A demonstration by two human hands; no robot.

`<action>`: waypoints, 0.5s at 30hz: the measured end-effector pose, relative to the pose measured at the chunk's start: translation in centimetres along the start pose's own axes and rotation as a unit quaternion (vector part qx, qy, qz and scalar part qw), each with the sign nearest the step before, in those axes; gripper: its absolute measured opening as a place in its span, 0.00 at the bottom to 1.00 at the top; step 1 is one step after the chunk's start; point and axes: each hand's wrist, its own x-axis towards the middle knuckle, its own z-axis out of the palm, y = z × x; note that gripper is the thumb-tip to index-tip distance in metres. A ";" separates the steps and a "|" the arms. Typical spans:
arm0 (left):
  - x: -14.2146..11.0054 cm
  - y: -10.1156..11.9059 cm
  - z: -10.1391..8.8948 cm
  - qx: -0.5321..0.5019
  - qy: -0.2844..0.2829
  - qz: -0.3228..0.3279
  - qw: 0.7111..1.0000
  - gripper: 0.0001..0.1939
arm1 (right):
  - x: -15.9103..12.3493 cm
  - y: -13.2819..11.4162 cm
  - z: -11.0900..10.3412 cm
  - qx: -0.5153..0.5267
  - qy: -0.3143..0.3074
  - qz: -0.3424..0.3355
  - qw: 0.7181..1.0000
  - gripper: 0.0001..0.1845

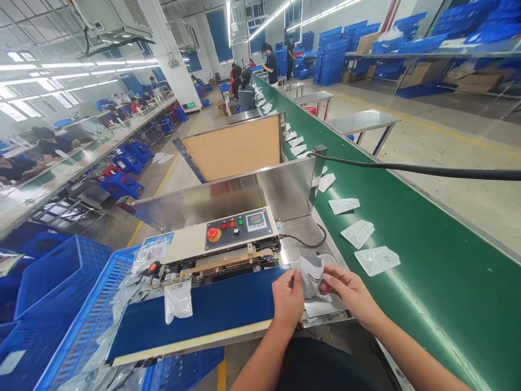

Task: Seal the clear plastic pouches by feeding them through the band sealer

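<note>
Both my hands hold one small clear plastic pouch (311,274) upright at the right end of the sealing machine (228,239). My left hand (288,297) pinches its left edge and my right hand (350,293) grips its right side. A second pouch (178,300) lies on the machine's dark blue belt (228,309), its top under the sealing head at the left. Under my hands a few flat pouches rest on the steel shelf (321,312).
A long green conveyor (427,260) runs along my right with several sealed pouches on it. A black cable (427,171) crosses above it. Blue crates (61,304) with bags stand at the left. Other workers sit and stand farther down the line.
</note>
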 end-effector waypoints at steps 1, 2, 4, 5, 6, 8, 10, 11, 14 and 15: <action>-0.1 -0.6 -0.2 -0.002 0.000 -0.009 1.000 0.30 | 0.3 0.5 -0.2 -0.020 0.001 0.011 1.000 0.31; -0.2 -1.1 -0.3 0.002 0.003 -0.018 1.000 0.29 | 0.7 1.0 -0.5 -0.049 0.011 0.021 0.999 0.31; 0.0 -2.2 -0.4 0.012 0.025 -0.056 0.998 0.26 | 1.8 1.8 -0.8 -0.090 0.034 0.049 0.994 0.32; 0.4 -2.7 -0.4 0.004 0.045 -0.091 0.995 0.25 | 2.5 2.1 -0.9 -0.091 0.045 0.070 0.992 0.32; 0.8 -3.2 -0.4 -0.017 0.068 -0.132 0.989 0.23 | 3.3 2.3 -0.8 -0.081 0.050 0.094 0.991 0.32; 1.9 -4.1 -0.6 -0.072 0.102 -0.203 0.971 0.20 | 5.0 2.3 -0.2 -0.048 0.046 0.135 0.989 0.30; 2.8 -5.0 -1.2 -0.110 0.124 -0.237 0.957 0.20 | 6.6 2.2 1.1 -0.034 0.035 0.158 0.986 0.28; 3.2 -5.4 -1.7 -0.115 0.133 -0.242 0.954 0.20 | 7.4 2.1 2.0 -0.038 0.029 0.164 0.985 0.27; 3.6 -6.4 -3.7 -0.120 0.164 -0.245 0.948 0.23 | 9.1 2.1 5.3 -0.066 0.014 0.179 0.982 0.26; 3.5 -6.7 -4.5 -0.124 0.172 -0.245 0.946 0.24 | 9.4 2.1 6.3 -0.072 0.006 0.183 0.981 0.26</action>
